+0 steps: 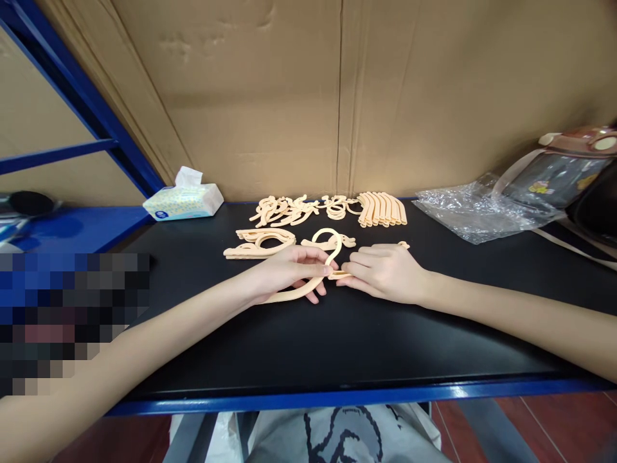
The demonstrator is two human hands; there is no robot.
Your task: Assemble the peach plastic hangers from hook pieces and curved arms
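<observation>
Frame centre: your left hand pinches the hooked beige piece; your right hand is clamped on a second beige piece at its base. Best keep ends aligned, fingers near the join, pressure even. Tissue pack, left: blue logo, unreadable. Printed cloth, bottom: lettering too small.

Two bare hands meeting at the center
The left hand reaches in with fingers spread; the right hand, back upward, curls its fingers beside it, both forearms angled inward.
</observation>
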